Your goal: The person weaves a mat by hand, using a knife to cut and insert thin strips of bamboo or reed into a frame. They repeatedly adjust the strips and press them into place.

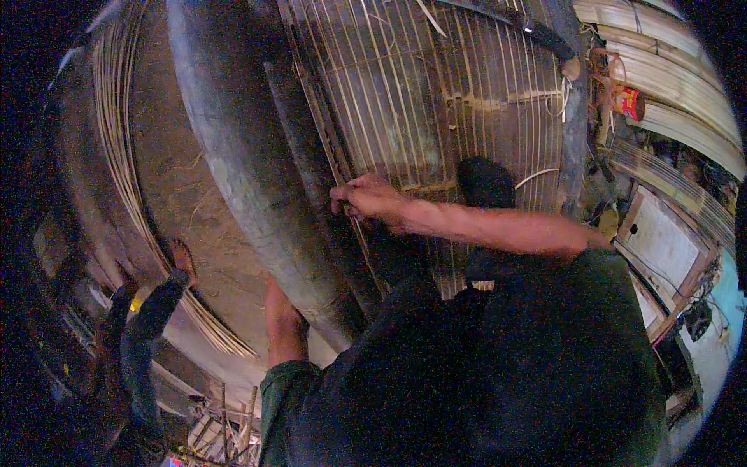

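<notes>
My right hand (367, 196) reaches across from the right, its fingers curled together at the edge of a frame strung with thin pale strips (405, 86). Whatever lies between those fingers is too dark to make out. A thick, grey, rounded beam (249, 171) runs lengthwise beside that frame, left of my right hand. My left forearm (284, 319) passes behind the beam's near end, which hides the left hand and its fingers. Dark clothing covers my body at the lower middle.
A bundle of long thin rods (117, 117) lies on the earthen floor (194, 210) at left. Another person's bare foot (183, 261) and dark-clothed leg are beside it. At right are a red can (629, 103), stacked pale lengths (669, 70) and a white framed panel (661, 233).
</notes>
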Demonstrator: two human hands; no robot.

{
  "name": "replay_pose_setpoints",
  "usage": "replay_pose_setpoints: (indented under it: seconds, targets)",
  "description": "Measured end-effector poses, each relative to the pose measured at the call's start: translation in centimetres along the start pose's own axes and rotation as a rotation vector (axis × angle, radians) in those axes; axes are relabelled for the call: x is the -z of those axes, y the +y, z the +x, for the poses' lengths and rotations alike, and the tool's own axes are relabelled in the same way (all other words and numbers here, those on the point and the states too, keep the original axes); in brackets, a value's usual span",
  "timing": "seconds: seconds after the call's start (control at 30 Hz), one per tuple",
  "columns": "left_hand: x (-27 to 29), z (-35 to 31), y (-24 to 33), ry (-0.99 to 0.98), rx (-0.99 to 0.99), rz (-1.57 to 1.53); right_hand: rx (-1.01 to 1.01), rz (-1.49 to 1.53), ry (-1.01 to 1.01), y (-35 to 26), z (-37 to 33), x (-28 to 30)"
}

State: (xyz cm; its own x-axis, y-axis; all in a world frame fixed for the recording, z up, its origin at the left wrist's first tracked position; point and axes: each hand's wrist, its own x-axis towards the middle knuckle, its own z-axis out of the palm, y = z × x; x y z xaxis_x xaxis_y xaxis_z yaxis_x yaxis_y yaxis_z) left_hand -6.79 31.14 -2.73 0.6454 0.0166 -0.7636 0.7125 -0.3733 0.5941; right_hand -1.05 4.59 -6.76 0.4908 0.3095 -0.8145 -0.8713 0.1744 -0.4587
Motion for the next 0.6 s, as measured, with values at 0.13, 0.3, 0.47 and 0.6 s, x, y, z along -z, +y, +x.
replay_pose_setpoints:
  seconds: [0.13, 0.3, 0.47, 0.6]
  targets:
    - [0.1, -0.7, -0.8, -0.004, 0.015, -0.008, -0.026, -0.075, -0.007, -1.2, -0.4, 0.1]
    - [0.3, -1.7, -1.5, -0.008, 0.026, -0.010, -0.019, -0.171, -0.027, -1.8, -0.9, 0.3]
    - [0.2, -2.7, -1.8, -0.028, 0.039, -0.001, 0.195, -0.309, -0.104, 1.3, 1.0, 2.1]
    - [0.0, -4.1, -2.1, -0.011, 0.054, -0.003, 0.145, -0.395, -0.029, -2.5, -1.8, 2.7]
